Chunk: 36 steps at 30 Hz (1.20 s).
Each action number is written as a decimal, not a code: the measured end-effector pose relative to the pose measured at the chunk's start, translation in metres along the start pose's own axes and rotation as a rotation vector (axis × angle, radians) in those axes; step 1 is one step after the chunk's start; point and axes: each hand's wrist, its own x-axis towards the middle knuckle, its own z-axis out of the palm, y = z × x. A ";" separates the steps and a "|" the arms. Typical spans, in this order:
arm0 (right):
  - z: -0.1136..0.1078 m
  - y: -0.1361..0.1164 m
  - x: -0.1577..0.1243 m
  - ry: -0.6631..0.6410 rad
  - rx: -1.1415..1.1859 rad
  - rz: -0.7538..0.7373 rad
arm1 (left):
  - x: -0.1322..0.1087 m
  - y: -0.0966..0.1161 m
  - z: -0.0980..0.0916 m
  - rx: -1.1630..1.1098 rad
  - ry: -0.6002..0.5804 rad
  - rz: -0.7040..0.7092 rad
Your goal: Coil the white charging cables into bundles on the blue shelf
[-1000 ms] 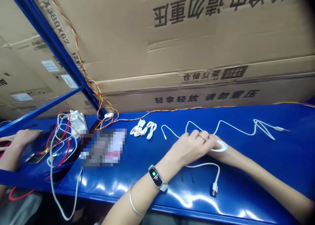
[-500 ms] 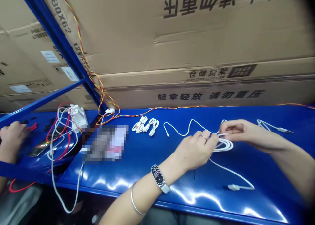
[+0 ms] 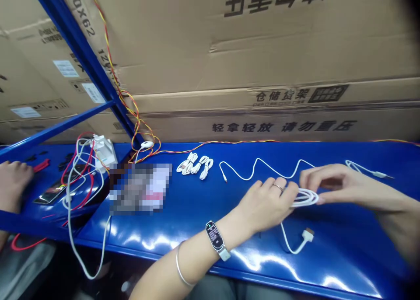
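Observation:
A white charging cable (image 3: 306, 198) is wound into a loose coil above the blue shelf. My left hand (image 3: 267, 199), with a ring and a wristband, is closed on the coil's left side. On the right side, my right hand (image 3: 328, 184) pinches the coil between thumb and fingers. One cable end hangs below my left hand, its plug (image 3: 308, 235) near the shelf surface. Behind my hands a thin white cable (image 3: 259, 162) lies in waves. Another white cable (image 3: 367, 169) rests beyond my right hand. Two tied white cable bundles (image 3: 195, 165) lie to the left.
The blue shelf (image 3: 197, 217) has a raised blue upright (image 3: 82, 50) at left. Cardboard boxes (image 3: 262, 59) stand behind. A white charger block (image 3: 104, 153) with red and white cables sits left, near another person's hand (image 3: 13, 182). Red-yellow twisted wire (image 3: 210, 143) runs along the back.
My right hand has come down slightly and grips the coil's right side. The hanging plug has swung left and up. The other person's hand has shifted left.

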 end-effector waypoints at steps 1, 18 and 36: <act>-0.001 0.001 0.000 0.001 -0.014 -0.013 | 0.000 0.001 0.001 -0.012 0.005 0.001; 0.009 -0.006 0.001 0.097 0.128 0.027 | -0.003 0.006 0.004 0.024 0.037 0.010; 0.022 -0.010 0.009 0.051 0.149 0.025 | -0.003 0.003 0.013 0.017 0.045 -0.002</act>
